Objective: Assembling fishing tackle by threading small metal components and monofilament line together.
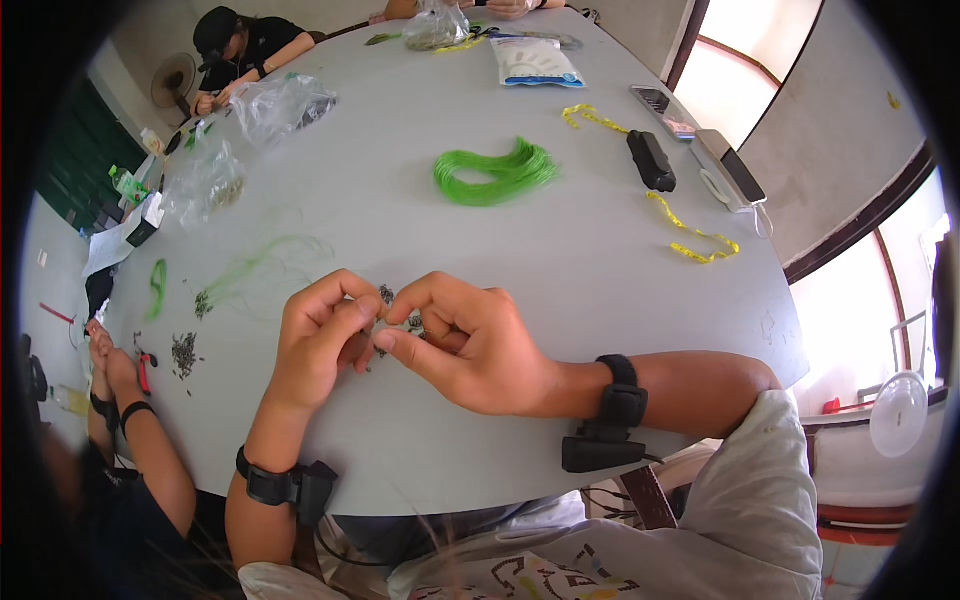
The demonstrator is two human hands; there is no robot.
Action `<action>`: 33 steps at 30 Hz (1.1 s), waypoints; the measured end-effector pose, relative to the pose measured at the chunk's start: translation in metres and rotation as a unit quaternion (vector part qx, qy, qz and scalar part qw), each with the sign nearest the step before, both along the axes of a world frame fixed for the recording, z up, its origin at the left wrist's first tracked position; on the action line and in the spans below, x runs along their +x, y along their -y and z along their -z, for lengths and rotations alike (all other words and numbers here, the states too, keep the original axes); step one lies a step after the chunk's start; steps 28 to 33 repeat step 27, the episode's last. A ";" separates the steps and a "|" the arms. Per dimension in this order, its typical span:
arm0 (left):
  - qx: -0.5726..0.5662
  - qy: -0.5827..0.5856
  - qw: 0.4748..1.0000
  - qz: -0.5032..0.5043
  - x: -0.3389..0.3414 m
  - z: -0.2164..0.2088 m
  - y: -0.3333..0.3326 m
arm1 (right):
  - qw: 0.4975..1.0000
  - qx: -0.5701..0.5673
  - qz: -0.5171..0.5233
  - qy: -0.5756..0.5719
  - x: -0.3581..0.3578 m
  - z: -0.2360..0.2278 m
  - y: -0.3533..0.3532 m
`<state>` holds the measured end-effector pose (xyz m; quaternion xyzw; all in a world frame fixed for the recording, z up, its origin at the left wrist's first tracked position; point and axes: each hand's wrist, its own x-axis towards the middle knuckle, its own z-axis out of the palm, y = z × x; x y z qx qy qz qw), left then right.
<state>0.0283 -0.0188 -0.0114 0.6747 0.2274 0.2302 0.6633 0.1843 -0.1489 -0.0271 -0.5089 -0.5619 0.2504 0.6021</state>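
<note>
My left hand (325,335) is raised over the near part of the grey table (560,300), its thumb and fingertips pinched together. Close beside it, my right hand (475,345) has its fingers curled, and its thumb and index fingertip almost meet the left fingertips. Whatever lies between the fingers is too small or thin to make out. Small dark pieces (387,294) lie on the table under and just beyond my fingertips, partly hidden by the hands. Farther off rests a curved bundle of bright green strands (490,180).
Left of me are loose green strands (265,265), a pile of dark bits (184,355), red-handled pliers (145,372) and a co-worker's arm (160,450). Yellow measuring tapes (700,245), a black case (652,160) and a phone (663,110) lie right. Plastic bags (275,105) and other people are beyond.
</note>
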 end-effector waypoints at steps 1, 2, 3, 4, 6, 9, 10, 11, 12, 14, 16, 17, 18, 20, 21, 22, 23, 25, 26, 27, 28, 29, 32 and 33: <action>0.002 -0.001 1.000 -0.001 0.000 -0.002 0.001 | 1.000 -0.001 -0.001 0.000 0.000 0.000 0.000; 0.001 -0.001 1.000 -0.002 0.000 -0.004 0.001 | 1.000 0.002 0.001 -0.001 -0.001 -0.001 0.001; 0.000 -0.003 1.000 0.002 0.001 -0.007 0.002 | 1.000 0.006 0.004 -0.002 -0.001 -0.001 0.001; -0.003 -0.006 1.000 0.009 0.002 -0.009 0.003 | 1.000 0.005 0.005 -0.002 0.000 0.000 0.002; -0.014 0.007 1.000 0.011 0.002 -0.004 0.001 | 1.000 0.010 0.002 -0.019 0.000 0.004 0.000; -0.028 0.015 0.999 0.027 -0.001 -0.001 -0.002 | 0.999 0.007 0.003 -0.038 -0.001 0.007 -0.003; -0.035 0.012 0.998 0.041 -0.001 0.000 -0.002 | 0.999 0.008 0.005 -0.038 -0.001 0.007 -0.003; -0.035 0.013 0.998 0.043 -0.001 0.000 -0.003 | 0.999 0.008 0.007 -0.043 -0.001 0.007 -0.004; -0.042 0.010 0.998 0.050 -0.001 0.001 -0.002 | 0.999 0.008 0.008 -0.049 -0.001 0.008 -0.004; -0.050 0.008 0.997 0.055 -0.002 0.000 -0.001 | 0.999 0.005 0.015 -0.045 -0.001 0.007 -0.005; -0.022 -0.016 0.998 0.061 0.001 -0.005 0.001 | 0.999 0.000 0.024 -0.042 0.001 0.006 -0.005; -0.024 -0.016 0.998 0.061 0.001 -0.004 0.003 | 0.998 -0.006 0.023 -0.057 0.001 0.006 -0.006; -0.025 -0.008 0.998 0.062 0.002 -0.006 0.003 | 0.997 -0.010 0.024 -0.073 0.001 0.005 -0.006; -0.024 0.000 0.998 0.063 0.001 -0.006 0.002 | 0.997 -0.015 0.020 -0.075 0.001 0.005 -0.007; -0.031 0.009 0.997 0.068 -0.001 -0.003 0.000 | 0.997 -0.022 0.017 -0.077 0.001 0.005 -0.007; -0.039 0.017 0.996 0.073 -0.002 -0.001 -0.001 | 0.997 -0.021 0.018 -0.077 0.001 0.005 -0.007; -0.038 0.017 0.996 0.075 -0.002 -0.001 -0.002 | 0.996 -0.025 0.015 -0.087 0.001 0.004 -0.006; -0.019 0.032 0.999 0.038 -0.001 0.001 -0.001 | 0.995 -0.029 0.011 -0.096 0.002 0.004 -0.005; -0.013 0.032 0.999 0.025 0.000 0.001 -0.002 | 0.996 -0.024 0.013 -0.082 0.002 0.005 -0.005; -0.008 0.032 0.999 0.011 0.000 0.002 -0.003 | 0.997 -0.019 0.015 -0.068 0.002 0.006 -0.005; -0.008 0.032 0.999 0.011 0.000 0.002 -0.003 | 0.997 -0.019 0.015 -0.068 0.002 0.006 -0.005; -0.008 0.032 0.999 0.011 0.000 0.002 -0.003 | 0.997 -0.019 0.015 -0.068 0.002 0.006 -0.005; -0.008 0.032 0.999 0.011 0.000 0.002 -0.003 | 0.997 -0.019 0.015 -0.068 0.002 0.006 -0.005; -0.008 0.032 0.999 0.011 0.000 0.002 -0.003 | 0.997 -0.019 0.015 -0.068 0.002 0.006 -0.005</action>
